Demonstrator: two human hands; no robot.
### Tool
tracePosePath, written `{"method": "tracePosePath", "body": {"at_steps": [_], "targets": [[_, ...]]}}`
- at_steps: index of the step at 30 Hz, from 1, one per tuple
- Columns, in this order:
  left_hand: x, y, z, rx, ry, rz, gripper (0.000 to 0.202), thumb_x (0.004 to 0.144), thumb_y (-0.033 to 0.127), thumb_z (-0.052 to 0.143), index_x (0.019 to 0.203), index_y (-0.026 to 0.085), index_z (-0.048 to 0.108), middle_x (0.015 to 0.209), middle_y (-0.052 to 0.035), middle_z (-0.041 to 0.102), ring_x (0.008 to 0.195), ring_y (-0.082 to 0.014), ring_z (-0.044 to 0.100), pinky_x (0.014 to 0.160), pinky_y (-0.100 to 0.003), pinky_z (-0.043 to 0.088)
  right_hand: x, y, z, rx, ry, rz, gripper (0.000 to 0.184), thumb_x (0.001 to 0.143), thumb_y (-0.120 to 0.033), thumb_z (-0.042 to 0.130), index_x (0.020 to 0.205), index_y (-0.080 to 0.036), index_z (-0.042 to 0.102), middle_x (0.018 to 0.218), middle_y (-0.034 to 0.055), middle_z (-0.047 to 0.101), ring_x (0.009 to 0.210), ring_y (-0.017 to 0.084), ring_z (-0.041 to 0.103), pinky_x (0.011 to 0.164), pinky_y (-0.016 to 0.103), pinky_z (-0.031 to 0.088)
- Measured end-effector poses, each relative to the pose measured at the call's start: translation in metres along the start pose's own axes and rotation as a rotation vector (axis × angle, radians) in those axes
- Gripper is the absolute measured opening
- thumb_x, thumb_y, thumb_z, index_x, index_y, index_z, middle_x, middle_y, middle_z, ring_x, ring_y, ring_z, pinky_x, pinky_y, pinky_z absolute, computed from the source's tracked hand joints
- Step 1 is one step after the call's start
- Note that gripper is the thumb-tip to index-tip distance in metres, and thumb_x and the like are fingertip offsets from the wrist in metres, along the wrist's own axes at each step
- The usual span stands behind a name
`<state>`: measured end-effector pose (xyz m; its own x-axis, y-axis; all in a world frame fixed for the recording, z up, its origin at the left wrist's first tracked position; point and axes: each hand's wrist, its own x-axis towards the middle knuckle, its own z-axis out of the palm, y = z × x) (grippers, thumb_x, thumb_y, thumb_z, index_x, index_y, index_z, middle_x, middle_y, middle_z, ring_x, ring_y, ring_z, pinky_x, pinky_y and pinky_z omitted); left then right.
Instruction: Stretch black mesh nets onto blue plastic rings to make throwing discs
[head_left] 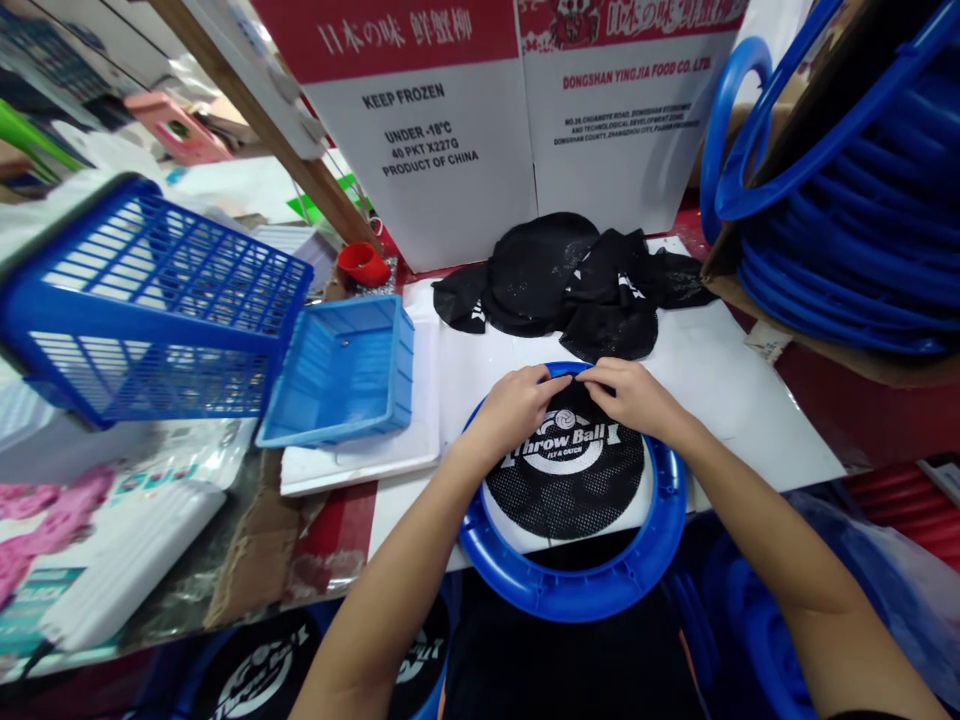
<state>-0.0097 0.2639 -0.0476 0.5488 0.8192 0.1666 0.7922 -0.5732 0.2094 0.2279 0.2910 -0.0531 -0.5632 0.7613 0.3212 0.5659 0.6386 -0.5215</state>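
Note:
A blue plastic ring lies at the table's near edge, its lower part overhanging toward my body. Inside it is a round black mesh disc printed "Throw Ball". My left hand pinches the disc's far edge against the ring's upper rim. Just beside it, my right hand pinches the same edge, with the fingertips of both hands almost touching. Toward the bottom, the disc is apart from the ring and white table shows in the gap. Beyond the ring lies a heap of black mesh discs.
A light blue bin stands on the left beside a tilted blue basket. A carton of blue rings is at right. White-and-red cartons block the back. A red cup stands near a wooden post.

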Motion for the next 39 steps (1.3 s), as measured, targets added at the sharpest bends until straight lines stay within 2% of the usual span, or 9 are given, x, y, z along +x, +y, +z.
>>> {"method": "tracePosePath", "body": {"at_steps": [7, 13, 19, 25, 29, 32, 39], "targets": [[0.0, 0.0, -0.001, -0.028, 0.005, -0.009, 0.046, 0.102, 0.007, 0.051, 0.141, 0.02, 0.071, 0.11, -0.0117, 0.073, 0.098, -0.0264, 0.071, 0.086, -0.041, 0.061, 0.0, -0.001, -0.002, 0.027, 0.016, -0.005, 0.028, 0.099, -0.012, 0.058, 0.112, -0.019, 0.083, 0.091, 0.0071, 0.076, 0.079, 0.02, 0.068, 0.075, 0.033, 0.054], [0.0, 0.001, -0.002, -0.028, -0.03, -0.033, 0.049, 0.1, 0.005, 0.05, 0.142, 0.018, 0.07, 0.11, -0.013, 0.073, 0.098, -0.0282, 0.07, 0.086, -0.043, 0.061, 0.001, -0.003, -0.003, 0.054, 0.009, 0.015, 0.028, 0.099, -0.012, 0.059, 0.11, -0.02, 0.084, 0.089, 0.0063, 0.076, 0.075, 0.018, 0.067, 0.072, 0.033, 0.052], [0.002, 0.006, -0.004, -0.001, -0.071, -0.055, 0.048, 0.101, 0.006, 0.047, 0.143, 0.017, 0.069, 0.113, -0.0144, 0.072, 0.1, -0.0297, 0.07, 0.088, -0.045, 0.061, 0.002, -0.003, -0.001, 0.016, 0.001, 0.045, 0.03, 0.098, -0.011, 0.059, 0.112, -0.018, 0.084, 0.089, 0.0073, 0.076, 0.079, 0.02, 0.069, 0.074, 0.033, 0.053], [0.003, 0.013, -0.011, 0.047, -0.106, -0.075, 0.054, 0.094, 0.002, 0.048, 0.142, 0.018, 0.067, 0.115, -0.0139, 0.07, 0.104, -0.0295, 0.068, 0.091, -0.045, 0.059, 0.003, -0.001, -0.003, 0.052, -0.014, 0.029, 0.032, 0.095, -0.009, 0.059, 0.11, -0.02, 0.085, 0.088, 0.0065, 0.076, 0.079, 0.02, 0.069, 0.075, 0.033, 0.053], [0.003, 0.017, -0.013, 0.09, -0.123, -0.081, 0.055, 0.092, 0.001, 0.046, 0.142, 0.017, 0.065, 0.114, -0.0139, 0.069, 0.099, -0.0291, 0.067, 0.088, -0.044, 0.058, 0.004, 0.002, -0.005, 0.111, -0.009, 0.008, 0.033, 0.095, -0.009, 0.059, 0.11, -0.022, 0.086, 0.088, 0.0055, 0.076, 0.078, 0.019, 0.069, 0.076, 0.033, 0.054], [0.002, 0.018, -0.012, 0.123, -0.123, -0.079, 0.059, 0.09, -0.003, 0.043, 0.142, 0.016, 0.063, 0.114, -0.0148, 0.068, 0.095, -0.0288, 0.066, 0.086, -0.044, 0.057, 0.004, 0.003, -0.005, 0.133, -0.003, 0.003, 0.033, 0.095, -0.01, 0.059, 0.109, -0.022, 0.086, 0.086, 0.005, 0.076, 0.077, 0.019, 0.069, 0.076, 0.033, 0.055], [-0.001, 0.018, -0.012, 0.187, -0.086, -0.072, 0.058, 0.091, -0.002, 0.047, 0.142, 0.02, 0.064, 0.114, -0.0152, 0.067, 0.102, -0.0315, 0.064, 0.088, -0.045, 0.049, 0.006, 0.002, -0.005, 0.124, -0.008, 0.025, 0.031, 0.094, -0.01, 0.059, 0.105, -0.021, 0.085, 0.083, 0.0035, 0.074, 0.074, 0.017, 0.066, 0.072, 0.031, 0.051]]}}
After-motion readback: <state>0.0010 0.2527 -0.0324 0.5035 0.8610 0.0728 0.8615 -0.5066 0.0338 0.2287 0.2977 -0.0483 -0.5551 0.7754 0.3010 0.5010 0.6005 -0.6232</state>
